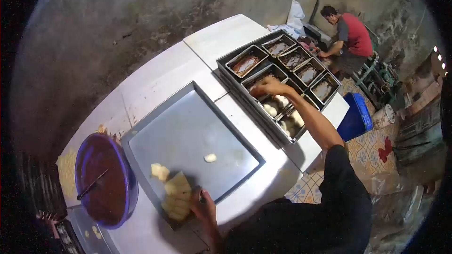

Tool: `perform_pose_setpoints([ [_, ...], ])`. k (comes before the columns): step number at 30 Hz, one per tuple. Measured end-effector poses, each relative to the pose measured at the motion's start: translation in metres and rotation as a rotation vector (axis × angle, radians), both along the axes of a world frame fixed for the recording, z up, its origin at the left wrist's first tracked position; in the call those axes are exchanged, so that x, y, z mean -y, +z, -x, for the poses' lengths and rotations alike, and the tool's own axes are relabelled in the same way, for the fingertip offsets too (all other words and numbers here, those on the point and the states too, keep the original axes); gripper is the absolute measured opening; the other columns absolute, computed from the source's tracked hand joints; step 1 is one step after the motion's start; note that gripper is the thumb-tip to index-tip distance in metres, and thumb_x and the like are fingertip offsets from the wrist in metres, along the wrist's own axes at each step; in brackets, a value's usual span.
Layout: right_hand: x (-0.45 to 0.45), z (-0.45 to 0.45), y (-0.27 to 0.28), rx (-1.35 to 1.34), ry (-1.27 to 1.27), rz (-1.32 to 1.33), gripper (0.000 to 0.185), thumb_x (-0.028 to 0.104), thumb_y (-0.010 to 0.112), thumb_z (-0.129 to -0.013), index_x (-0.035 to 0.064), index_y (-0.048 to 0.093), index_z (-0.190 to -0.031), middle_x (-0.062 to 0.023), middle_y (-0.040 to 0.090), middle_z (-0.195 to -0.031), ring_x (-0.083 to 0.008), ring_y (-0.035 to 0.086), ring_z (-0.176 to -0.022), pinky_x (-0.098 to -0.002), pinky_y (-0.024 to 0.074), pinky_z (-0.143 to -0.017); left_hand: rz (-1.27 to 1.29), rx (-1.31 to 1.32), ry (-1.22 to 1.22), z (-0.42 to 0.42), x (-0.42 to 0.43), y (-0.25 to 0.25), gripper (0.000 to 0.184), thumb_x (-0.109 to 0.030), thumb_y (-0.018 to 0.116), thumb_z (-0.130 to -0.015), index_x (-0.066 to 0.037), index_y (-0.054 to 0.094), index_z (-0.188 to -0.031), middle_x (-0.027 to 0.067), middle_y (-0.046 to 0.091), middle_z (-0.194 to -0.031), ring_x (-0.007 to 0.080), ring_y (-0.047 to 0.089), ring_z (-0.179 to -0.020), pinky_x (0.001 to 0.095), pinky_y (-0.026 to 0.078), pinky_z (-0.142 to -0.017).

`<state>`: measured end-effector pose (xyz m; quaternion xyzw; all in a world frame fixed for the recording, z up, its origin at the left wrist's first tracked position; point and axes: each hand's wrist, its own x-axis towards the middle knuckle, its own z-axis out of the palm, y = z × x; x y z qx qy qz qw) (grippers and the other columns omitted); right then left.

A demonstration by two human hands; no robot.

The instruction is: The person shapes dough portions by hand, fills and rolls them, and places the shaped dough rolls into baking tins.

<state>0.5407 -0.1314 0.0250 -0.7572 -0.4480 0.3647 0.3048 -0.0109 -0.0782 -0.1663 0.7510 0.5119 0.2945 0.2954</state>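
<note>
My left hand (204,205) is closed at the near edge of the large metal tray (188,122), its fingers around something dark that I cannot make out. Right beside it is a cluster of pale dough pieces (178,200), packed close together. Two smaller dough lumps, one left (160,171) and one right (210,158), lie on the tray. My right hand (270,86) reaches down into a loaf tin (273,68) in the dark baking tray (245,96); its fingertips are blurred and partly hidden. Round dough balls (270,109) sit in the tins just below that hand.
A purple basin (133,193) with brown contents and a thin dark stick stands at the left. Several other loaf tins (308,74) fill the dark tray. A co-worker (355,35) bends down at the back right. A blue crate (354,115) stands beyond the table's right edge.
</note>
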Motion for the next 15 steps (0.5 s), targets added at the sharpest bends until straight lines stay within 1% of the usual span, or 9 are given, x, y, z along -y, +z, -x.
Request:
perform_pose_setpoints([
  [3, 0.016, 0.09, 0.045, -0.131, -0.105, -0.322, 0.039, 0.029, 0.052, -0.093, -0.0011, 0.064, -0.116, -0.0068, 0.069, -0.109, -0.0193, 0.066, -0.099, -0.0328, 0.0505, -0.088, 0.438, 0.818, 0.036, -0.031, -0.016, 0.043, 0.052, -0.042, 0.05, -0.094, 0.0, 0.051, -0.125, 0.0183, 0.05, -0.13, 0.0298, 0.05, -0.118, 0.043, 0.041, -0.095],
  [5, 0.026, 0.179, 0.05, -0.412, 0.16, -0.528, 0.054, 0.049, 0.043, -0.096, 0.009, 0.056, -0.129, -0.0096, 0.063, -0.121, -0.0261, 0.057, -0.115, -0.04, 0.0409, -0.103, 0.057, 0.681, -0.406, -0.066, -0.03, 0.127, 0.069, -0.052, 0.037, -0.097, 0.003, 0.035, -0.138, 0.02, 0.036, -0.143, 0.0271, 0.036, -0.131, 0.0415, 0.037, -0.101],
  [6, 0.022, 0.217, 0.045, -0.083, 0.331, -0.089, 0.063, 0.052, 0.033, -0.098, 0.005, 0.044, -0.139, -0.0116, 0.053, -0.135, -0.0295, 0.045, -0.128, -0.0405, 0.0266, -0.113, 0.21, 0.773, -0.309, -0.094, -0.037, 0.166, 0.074, -0.058, 0.028, -0.096, 0.0, 0.028, -0.142, 0.0189, 0.03, -0.147, 0.0277, 0.033, -0.133, 0.0405, 0.034, -0.104],
  [8, 0.013, 0.304, 0.004, -0.389, 0.453, -0.546, 0.075, 0.06, 0.02, -0.097, 0.0065, 0.018, -0.15, -0.0188, 0.011, -0.156, -0.0321, 0.011, -0.144, -0.0408, 0.0117, -0.116, 0.397, 0.908, -0.32, -0.132, -0.017, 0.203, 0.081, -0.065, 0.015, -0.094, -0.005, 0.014, -0.149, 0.0164, 0.014, -0.155, 0.0297, 0.022, -0.139, 0.0408, 0.022, -0.111],
  [9, 0.005, 0.318, 0.001, -0.415, 0.478, -0.536, 0.075, 0.06, 0.02, -0.097, 0.0065, 0.018, -0.15, -0.0188, 0.011, -0.156, -0.0321, 0.011, -0.144, -0.0408, 0.0117, -0.116, 0.438, 0.933, -0.445, -0.138, 0.002, 0.206, 0.083, -0.067, 0.011, -0.093, -0.008, 0.008, -0.151, 0.0151, 0.004, -0.157, 0.0311, 0.016, -0.142, 0.0421, 0.015, -0.115],
  [11, -0.012, 0.324, 0.003, -0.5, -0.109, -0.557, 0.081, 0.068, 0.011, -0.091, 0.016, -0.008, -0.151, -0.0151, -0.005, -0.157, -0.0336, 0.004, -0.144, -0.045, 0.0117, -0.116, 0.453, 0.85, -0.625, -0.141, 0.036, 0.201, 0.091, -0.071, 0.012, -0.09, -0.004, 0.0, -0.15, 0.014, -0.002, -0.158, 0.0269, -0.003, -0.145, 0.0417, -0.002, -0.116],
  [13, -0.013, 0.314, -0.009, -0.591, -0.177, -0.479, 0.082, 0.071, 0.009, -0.089, 0.0186, -0.006, -0.151, -0.0139, -0.009, -0.157, -0.0343, 0.003, -0.144, -0.0478, 0.0124, -0.115, 0.451, 0.821, -0.601, -0.139, 0.045, 0.194, 0.084, -0.065, 0.017, -0.093, -0.005, 0.003, -0.15, 0.0135, 0.0, -0.158, 0.0265, -0.001, -0.145, 0.041, -0.001, -0.116],
  [14, -0.011, 0.333, 0.017, -0.463, -0.13, -0.647, 0.08, 0.07, 0.011, -0.09, 0.0209, -0.004, -0.151, -0.0133, -0.009, -0.157, -0.0337, 0.003, -0.144, -0.048, 0.0137, -0.115, 0.453, 0.829, -0.515, -0.135, 0.036, 0.189, 0.081, -0.061, 0.019, -0.094, -0.005, 0.004, -0.15, 0.0132, 0.001, -0.158, 0.0263, 0.0, -0.145, 0.0407, 0.0, -0.116],
  [15, -0.009, 0.356, 0.0, -0.685, -0.013, -0.657, 0.083, 0.069, 0.013, -0.091, 0.0156, -0.001, -0.151, -0.0157, -0.006, -0.157, -0.0323, 0.003, -0.144, -0.0466, 0.0118, -0.115, 0.45, 0.831, -0.424, -0.131, 0.021, 0.185, 0.078, -0.058, 0.021, -0.096, -0.005, 0.005, -0.15, 0.013, 0.002, -0.158, 0.0261, 0.001, -0.145, 0.0404, 0.001, -0.116],
])
